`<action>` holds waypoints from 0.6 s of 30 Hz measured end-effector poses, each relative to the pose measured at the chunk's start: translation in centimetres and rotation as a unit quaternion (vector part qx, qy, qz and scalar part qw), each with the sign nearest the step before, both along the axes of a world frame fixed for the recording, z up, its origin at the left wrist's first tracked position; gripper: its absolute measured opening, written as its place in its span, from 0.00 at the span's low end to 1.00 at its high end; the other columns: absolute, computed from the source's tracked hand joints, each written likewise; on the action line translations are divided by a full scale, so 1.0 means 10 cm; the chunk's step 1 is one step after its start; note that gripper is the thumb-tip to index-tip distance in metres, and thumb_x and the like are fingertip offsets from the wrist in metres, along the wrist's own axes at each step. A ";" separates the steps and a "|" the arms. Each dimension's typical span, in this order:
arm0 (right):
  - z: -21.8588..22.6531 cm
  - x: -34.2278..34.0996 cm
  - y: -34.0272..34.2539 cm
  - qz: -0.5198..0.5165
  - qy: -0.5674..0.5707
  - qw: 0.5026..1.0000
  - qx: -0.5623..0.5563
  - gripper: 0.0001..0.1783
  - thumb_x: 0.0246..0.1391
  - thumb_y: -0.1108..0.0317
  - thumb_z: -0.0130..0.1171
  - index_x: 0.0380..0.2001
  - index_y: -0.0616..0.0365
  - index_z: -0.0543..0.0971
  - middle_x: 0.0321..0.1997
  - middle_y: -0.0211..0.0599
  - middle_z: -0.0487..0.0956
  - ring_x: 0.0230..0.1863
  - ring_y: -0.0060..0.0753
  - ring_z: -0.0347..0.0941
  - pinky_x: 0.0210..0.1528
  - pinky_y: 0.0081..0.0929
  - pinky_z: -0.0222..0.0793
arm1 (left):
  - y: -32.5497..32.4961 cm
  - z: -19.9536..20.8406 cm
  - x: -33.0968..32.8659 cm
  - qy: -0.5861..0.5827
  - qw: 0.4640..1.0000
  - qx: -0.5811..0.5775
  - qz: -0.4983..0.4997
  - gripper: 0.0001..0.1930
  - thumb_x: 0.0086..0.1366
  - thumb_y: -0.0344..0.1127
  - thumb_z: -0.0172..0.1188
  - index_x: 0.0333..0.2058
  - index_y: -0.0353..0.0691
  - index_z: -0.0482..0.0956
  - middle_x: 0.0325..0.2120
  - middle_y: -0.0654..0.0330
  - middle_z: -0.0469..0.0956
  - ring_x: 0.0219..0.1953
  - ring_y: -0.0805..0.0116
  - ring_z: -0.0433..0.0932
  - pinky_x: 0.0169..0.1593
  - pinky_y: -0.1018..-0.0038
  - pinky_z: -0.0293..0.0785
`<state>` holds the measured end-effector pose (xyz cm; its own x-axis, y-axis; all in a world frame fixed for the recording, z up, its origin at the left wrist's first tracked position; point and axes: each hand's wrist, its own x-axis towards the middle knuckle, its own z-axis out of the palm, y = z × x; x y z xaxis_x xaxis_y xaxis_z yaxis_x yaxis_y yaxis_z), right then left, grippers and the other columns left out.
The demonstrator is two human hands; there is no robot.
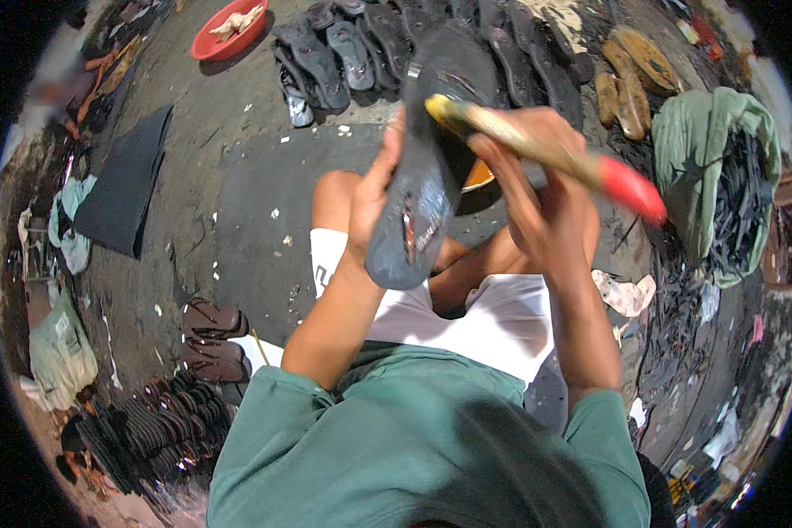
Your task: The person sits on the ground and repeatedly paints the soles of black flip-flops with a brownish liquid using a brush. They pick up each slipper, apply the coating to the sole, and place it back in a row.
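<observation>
My left hand [376,189] grips the edge of a long black sandal sole [421,194], held up at a slant above my lap. Its lower part looks glossy. My right hand [541,176] is closed around a brush [537,150] with a pale handle, a red end and a yellow part near the sole. Motion blurs the brush, and whether its tip touches the sole cannot be made out. Partly hidden behind the sole and my right hand is an orange bowl [478,178].
Rows of black sandals [352,53] lie ahead, beside a red basin [229,44] holding pale lumps. Tan foot-shaped pieces [632,97] and a green sack [691,150] of black strips are on the right. To the left lie a dark sheet [125,189], brown flip-flops [213,356] and stacked soles [154,427].
</observation>
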<state>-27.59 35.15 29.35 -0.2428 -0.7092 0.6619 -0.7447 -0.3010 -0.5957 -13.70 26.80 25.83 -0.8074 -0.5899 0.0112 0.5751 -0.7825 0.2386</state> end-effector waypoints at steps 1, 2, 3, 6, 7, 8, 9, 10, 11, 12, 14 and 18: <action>0.03 -0.01 -0.11 0.014 -0.085 0.995 -0.058 0.15 0.46 0.70 0.65 0.40 0.49 0.83 0.32 0.37 0.79 0.32 0.39 0.77 0.31 0.28 0.69 | 0.05 -0.01 -0.04 -0.042 0.996 -0.079 0.023 0.25 0.75 0.47 0.40 0.66 0.46 0.56 0.61 0.56 0.66 0.58 0.61 0.72 0.62 0.62 0.69; 0.02 -0.01 -0.07 0.041 0.033 0.998 -0.018 0.16 0.43 0.66 0.64 0.40 0.48 0.83 0.32 0.33 0.78 0.32 0.37 0.74 0.37 0.31 0.65 | 0.02 -0.07 -0.05 0.021 0.998 -0.063 -0.024 0.25 0.75 0.47 0.40 0.66 0.47 0.57 0.61 0.56 0.66 0.58 0.61 0.72 0.62 0.61 0.69; 0.00 0.00 -0.06 0.082 0.145 0.986 0.004 0.18 0.41 0.63 0.63 0.41 0.47 0.83 0.32 0.29 0.76 0.33 0.35 0.70 0.43 0.34 0.60 | -0.07 -0.17 0.01 0.081 0.994 -0.048 -0.056 0.24 0.75 0.46 0.39 0.66 0.48 0.57 0.61 0.56 0.66 0.58 0.61 0.72 0.63 0.61 0.68; -0.10 0.36 0.25 0.164 0.182 0.969 0.039 0.19 0.40 0.56 0.62 0.39 0.46 0.83 0.29 0.24 0.73 0.33 0.30 0.68 0.47 0.37 0.56 | -0.13 -0.31 0.05 -0.028 0.999 0.031 -0.026 0.22 0.75 0.46 0.41 0.64 0.48 0.61 0.58 0.56 0.70 0.57 0.64 0.73 0.60 0.64 0.72; -0.09 0.46 0.35 0.219 0.133 0.964 0.070 0.19 0.40 0.57 0.63 0.39 0.46 0.83 0.30 0.23 0.74 0.35 0.29 0.70 0.46 0.38 0.56 | -0.12 -0.37 0.09 -0.026 0.998 0.049 -0.022 0.22 0.75 0.45 0.41 0.63 0.48 0.63 0.57 0.56 0.71 0.56 0.65 0.74 0.59 0.64 0.73; -0.05 0.51 0.40 0.230 0.136 0.962 0.057 0.19 0.40 0.59 0.64 0.39 0.48 0.83 0.32 0.24 0.76 0.36 0.28 0.71 0.46 0.39 0.55 | -0.14 -0.44 0.12 0.024 0.999 0.022 -0.037 0.21 0.75 0.46 0.42 0.62 0.47 0.64 0.56 0.57 0.72 0.55 0.66 0.75 0.58 0.65 0.74; -0.14 0.45 0.40 0.206 0.150 0.966 0.029 0.19 0.39 0.60 0.65 0.39 0.49 0.83 0.33 0.24 0.77 0.37 0.29 0.72 0.45 0.38 0.55 | -0.14 -0.40 0.13 -0.013 0.999 0.027 -0.022 0.21 0.75 0.45 0.42 0.62 0.47 0.65 0.55 0.57 0.73 0.54 0.66 0.75 0.58 0.65 0.74; -0.16 0.42 0.38 0.163 0.148 0.975 0.025 0.19 0.39 0.60 0.65 0.39 0.50 0.83 0.33 0.25 0.78 0.36 0.29 0.72 0.45 0.38 0.55 | -0.12 -0.28 0.14 -0.052 0.998 0.035 -0.010 0.21 0.75 0.45 0.42 0.61 0.47 0.65 0.54 0.57 0.74 0.53 0.66 0.76 0.57 0.66 0.75; -0.18 0.39 0.34 0.122 0.145 0.982 0.023 0.20 0.39 0.60 0.65 0.40 0.50 0.83 0.34 0.25 0.78 0.36 0.29 0.72 0.45 0.37 0.55 | -0.09 -0.20 0.13 -0.091 0.995 0.043 0.001 0.20 0.75 0.45 0.42 0.61 0.47 0.66 0.54 0.57 0.74 0.53 0.66 0.77 0.57 0.66 0.75; -0.10 0.38 0.25 0.061 0.132 0.989 0.037 0.20 0.39 0.60 0.65 0.40 0.50 0.83 0.34 0.25 0.79 0.35 0.29 0.72 0.44 0.36 0.55 | -0.08 -0.17 0.09 -0.083 0.996 0.036 0.015 0.20 0.74 0.45 0.43 0.60 0.45 0.66 0.52 0.57 0.75 0.50 0.65 0.78 0.55 0.66 0.76; -0.13 0.47 0.32 0.098 0.174 0.979 0.031 0.19 0.39 0.59 0.65 0.39 0.48 0.83 0.33 0.25 0.78 0.32 0.27 0.70 0.44 0.35 0.56 | -0.10 -0.10 0.15 -0.141 0.990 0.015 0.022 0.20 0.74 0.45 0.43 0.59 0.44 0.67 0.51 0.57 0.76 0.50 0.65 0.78 0.54 0.66 0.77; -0.19 0.63 0.50 0.194 0.120 0.972 0.049 0.19 0.37 0.60 0.69 0.37 0.48 0.83 0.29 0.25 0.75 0.31 0.28 0.68 0.38 0.34 0.56 | -0.25 -0.42 0.17 -0.005 1.000 -0.026 0.012 0.21 0.75 0.44 0.41 0.62 0.43 0.64 0.52 0.56 0.75 0.51 0.65 0.77 0.55 0.67 0.75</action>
